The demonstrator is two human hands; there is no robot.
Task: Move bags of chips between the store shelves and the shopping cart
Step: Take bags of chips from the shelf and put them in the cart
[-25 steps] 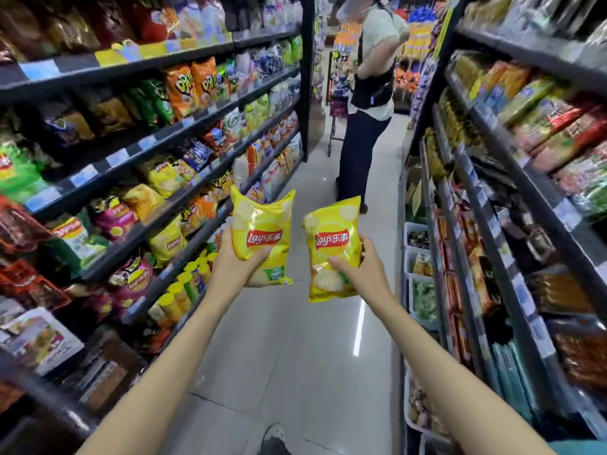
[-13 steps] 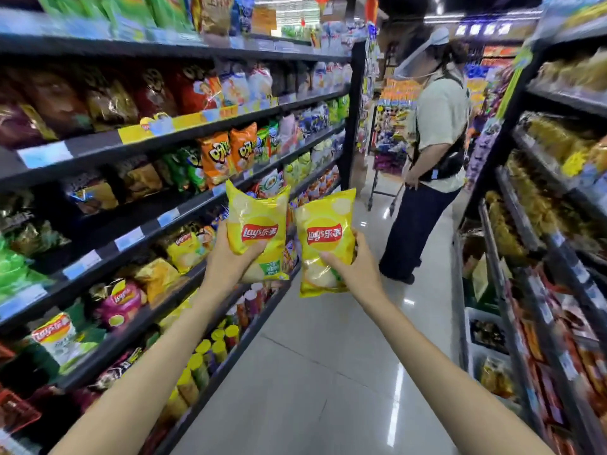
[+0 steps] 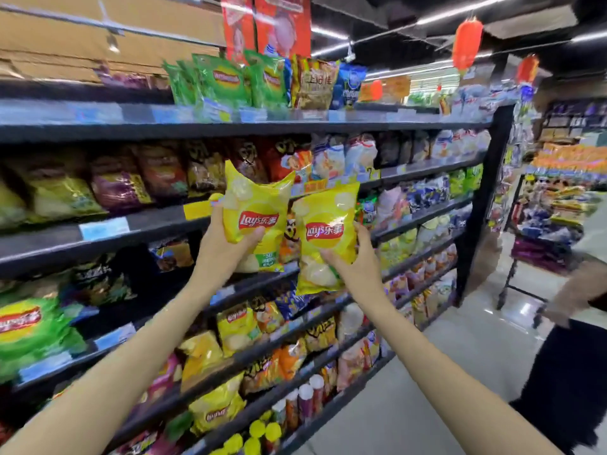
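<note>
You have a yellow bag of chips in each hand, both held up in front of the store shelves on your left. Your left hand grips the left bag at its lower half, thumb across the front and the fingers curled round its back edge. Your right hand holds the right bag the same way, thumb on the front near the bottom and fingers wrapped behind its right side. The two bags sit side by side, nearly touching, at about the level of the second shelf from the top.

No shopping cart shows clearly here; a wheeled frame stands far right, but you cannot tell what it is. So this looks like the putting-back step: bags going to the shelf. Matching yellow bags sit lower down, below your hands. Your next move probably calls for lowering the bags toward that row and sliding each in upright before you let go.
</note>
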